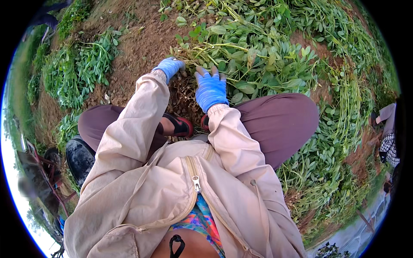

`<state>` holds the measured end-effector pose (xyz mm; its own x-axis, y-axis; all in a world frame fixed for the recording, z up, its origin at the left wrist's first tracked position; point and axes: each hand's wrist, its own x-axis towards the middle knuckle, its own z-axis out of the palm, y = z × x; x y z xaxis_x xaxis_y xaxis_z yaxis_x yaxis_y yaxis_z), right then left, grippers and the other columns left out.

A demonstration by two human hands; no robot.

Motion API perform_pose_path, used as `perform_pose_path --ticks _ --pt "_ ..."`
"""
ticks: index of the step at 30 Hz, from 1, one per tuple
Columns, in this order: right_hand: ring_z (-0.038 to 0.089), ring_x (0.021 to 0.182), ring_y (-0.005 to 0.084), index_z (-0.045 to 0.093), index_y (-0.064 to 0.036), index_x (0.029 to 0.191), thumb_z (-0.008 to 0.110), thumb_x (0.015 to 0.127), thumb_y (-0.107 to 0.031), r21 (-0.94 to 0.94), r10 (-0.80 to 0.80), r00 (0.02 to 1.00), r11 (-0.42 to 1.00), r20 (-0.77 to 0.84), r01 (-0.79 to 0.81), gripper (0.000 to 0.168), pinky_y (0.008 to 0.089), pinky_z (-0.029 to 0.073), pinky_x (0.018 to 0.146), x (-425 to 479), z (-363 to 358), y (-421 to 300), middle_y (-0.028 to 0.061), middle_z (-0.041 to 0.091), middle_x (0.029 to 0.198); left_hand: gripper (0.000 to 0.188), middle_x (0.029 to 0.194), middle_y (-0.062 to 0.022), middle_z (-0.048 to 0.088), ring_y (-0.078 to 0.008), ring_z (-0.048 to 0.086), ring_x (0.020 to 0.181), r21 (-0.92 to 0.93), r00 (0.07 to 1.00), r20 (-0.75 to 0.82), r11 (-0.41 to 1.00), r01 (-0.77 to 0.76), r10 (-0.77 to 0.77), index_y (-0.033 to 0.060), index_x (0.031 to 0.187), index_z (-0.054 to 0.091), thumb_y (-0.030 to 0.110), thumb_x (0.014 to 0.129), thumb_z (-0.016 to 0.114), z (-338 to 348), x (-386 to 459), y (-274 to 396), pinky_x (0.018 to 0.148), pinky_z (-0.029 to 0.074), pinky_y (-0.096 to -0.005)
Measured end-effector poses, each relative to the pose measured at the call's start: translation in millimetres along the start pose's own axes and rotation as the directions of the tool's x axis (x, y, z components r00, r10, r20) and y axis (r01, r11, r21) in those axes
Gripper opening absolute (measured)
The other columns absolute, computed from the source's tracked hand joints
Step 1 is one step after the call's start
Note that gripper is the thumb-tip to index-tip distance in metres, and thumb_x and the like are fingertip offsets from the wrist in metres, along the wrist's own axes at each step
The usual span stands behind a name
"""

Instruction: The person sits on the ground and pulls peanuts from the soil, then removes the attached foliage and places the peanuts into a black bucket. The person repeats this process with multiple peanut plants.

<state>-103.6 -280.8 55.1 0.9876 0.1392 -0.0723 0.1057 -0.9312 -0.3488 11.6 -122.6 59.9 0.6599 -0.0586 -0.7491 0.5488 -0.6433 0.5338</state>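
Note:
Both hands wear blue knit gloves with dirt-stained fingertips. My left hand (171, 68) is at the root end of a leafy green plant bundle (258, 61), fingers curled downward against the stems and roots; whether it grips them is hidden. Beside it on the right, my right hand (211, 87) lies over the lower stems, back up and fingers spread, touching them. Thin brown roots (185, 96) with clinging soil show between the hands. The leafy tops spread out to the right, past my right hand.
Reddish-brown soil (138, 58) lies ahead, with another pile of plants (80, 64) at the left. More pulled plants (335, 129) cover the right side. A black round container (79, 158) stands by my left knee. Another person (388, 138) is at the far right edge.

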Motion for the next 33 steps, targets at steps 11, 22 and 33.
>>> perform_pose_path --ticks 11,22,33 --pt "0.025 0.136 0.0321 0.055 -0.018 0.127 0.056 0.081 -0.020 -0.014 0.027 0.998 1.000 0.060 -0.026 0.047 0.0542 0.019 0.108 1 -1 4 -0.0024 0.036 0.144 0.055 0.128 -0.0244 0.050 -0.0379 0.051 0.116 0.599 0.936 -0.302 0.800 0.037 0.183 0.0096 0.126 0.052 0.034 0.077 0.062 56 6 4 0.096 0.044 -0.0436" --pt "0.025 0.136 0.0326 0.049 -0.017 0.132 0.054 0.082 -0.018 -0.077 -0.018 1.000 0.997 -0.002 0.018 0.051 0.0552 0.019 0.108 -2 5 6 -0.0007 0.033 0.147 0.059 0.139 -0.0244 0.038 -0.0403 0.044 0.123 0.558 0.970 -0.227 0.828 0.055 0.089 0.0161 0.132 0.047 0.034 0.078 0.064 47 28 -3 0.100 0.042 -0.0456" --pt "0.016 0.140 0.0335 0.040 -0.017 0.140 0.049 0.085 -0.015 -0.100 0.001 0.985 0.995 0.175 0.016 0.056 0.0533 0.016 0.110 -6 12 9 -0.0016 0.020 0.153 0.035 0.075 -0.0023 0.057 -0.0114 0.046 0.047 -0.117 0.970 0.240 0.993 0.000 0.029 0.0071 0.117 0.053 0.016 0.083 0.056 15 -2 -10 0.038 0.034 -0.0251"
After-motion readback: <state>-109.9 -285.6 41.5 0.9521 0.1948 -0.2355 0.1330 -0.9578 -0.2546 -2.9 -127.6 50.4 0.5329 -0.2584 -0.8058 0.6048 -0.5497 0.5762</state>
